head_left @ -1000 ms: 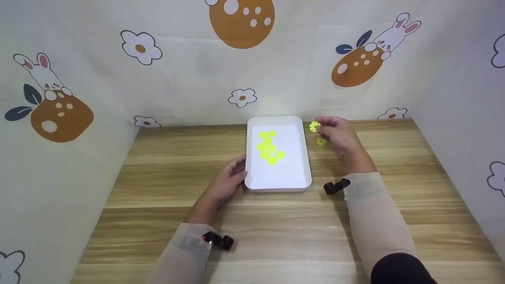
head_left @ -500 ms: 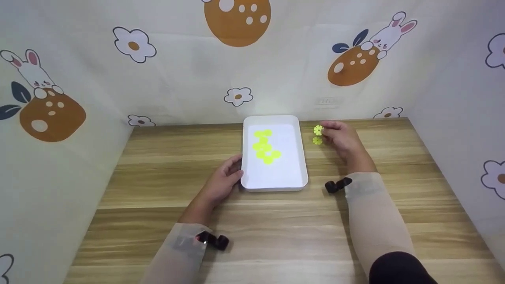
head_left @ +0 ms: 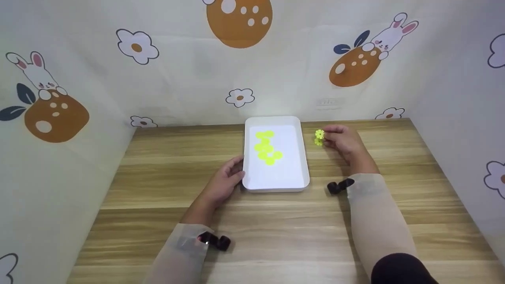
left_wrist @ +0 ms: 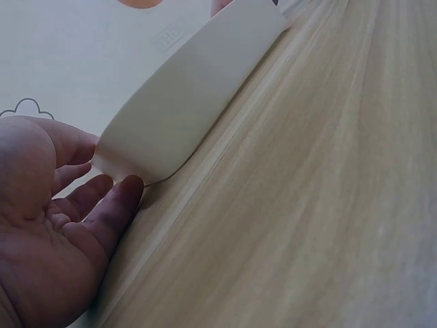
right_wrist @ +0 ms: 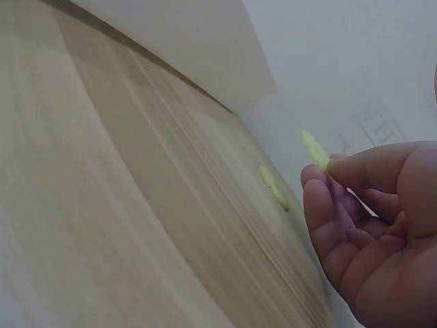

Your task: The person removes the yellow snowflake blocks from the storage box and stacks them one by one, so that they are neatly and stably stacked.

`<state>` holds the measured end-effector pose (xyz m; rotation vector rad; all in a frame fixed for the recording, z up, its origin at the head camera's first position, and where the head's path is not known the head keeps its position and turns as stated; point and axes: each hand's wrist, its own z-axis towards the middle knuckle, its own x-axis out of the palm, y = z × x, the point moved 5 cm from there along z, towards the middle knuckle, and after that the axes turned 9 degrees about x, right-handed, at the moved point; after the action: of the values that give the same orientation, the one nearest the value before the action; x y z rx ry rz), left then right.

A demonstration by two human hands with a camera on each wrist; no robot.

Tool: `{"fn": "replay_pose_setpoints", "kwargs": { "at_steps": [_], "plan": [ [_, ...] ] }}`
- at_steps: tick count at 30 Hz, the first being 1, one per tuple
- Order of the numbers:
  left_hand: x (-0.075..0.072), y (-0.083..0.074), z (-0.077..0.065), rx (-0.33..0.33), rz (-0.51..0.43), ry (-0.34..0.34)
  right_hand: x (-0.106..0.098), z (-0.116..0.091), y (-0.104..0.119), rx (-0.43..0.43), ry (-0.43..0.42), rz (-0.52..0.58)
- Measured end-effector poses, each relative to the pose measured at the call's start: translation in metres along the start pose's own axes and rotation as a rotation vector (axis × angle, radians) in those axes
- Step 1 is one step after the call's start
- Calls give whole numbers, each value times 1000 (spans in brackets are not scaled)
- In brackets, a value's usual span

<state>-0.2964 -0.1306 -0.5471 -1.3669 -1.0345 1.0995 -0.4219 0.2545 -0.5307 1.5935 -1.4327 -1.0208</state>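
Near the back of the table stands a white tray (head_left: 276, 177), with several bright yellow discs (head_left: 270, 160) lying in it, left of its middle. My left hand (head_left: 223, 181) holds the tray's left side near the front corner. In the left wrist view its thumb is at the rim and its curled fingers (left_wrist: 126, 195) are at the base. To the right of the tray, my right hand (head_left: 345, 142) pinches a yellow notched plastic disc (head_left: 319, 134) between thumb and fingertips, above the table. A second such disc (right_wrist: 273, 188) lies on the wood just below it.
The wood-grain table (head_left: 272, 228) reaches back to a cloth wall (head_left: 189, 79) printed with rabbits and flowers, right behind the tray. Cloth walls also stand at the left and right. A black wrist camera (head_left: 215, 240) is strapped on each sleeve.
My right hand, with the pinched disc, has come down and slightly toward me, closer to the disc on the table. The left hand has stayed at the tray. The head view has shifted slightly.
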Motion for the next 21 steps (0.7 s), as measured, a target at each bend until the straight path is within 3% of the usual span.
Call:
{"fn": "replay_pose_setpoints", "kwargs": {
  "at_steps": [17, 21],
  "plan": [
    [-1, 0, -1, -10, 33, -4, -8, 0, -4, 58, -55, -53],
    [0, 0, -1, 20, -2, 7, -8, 1, -5, 79, -56, -30]
  ]
}}
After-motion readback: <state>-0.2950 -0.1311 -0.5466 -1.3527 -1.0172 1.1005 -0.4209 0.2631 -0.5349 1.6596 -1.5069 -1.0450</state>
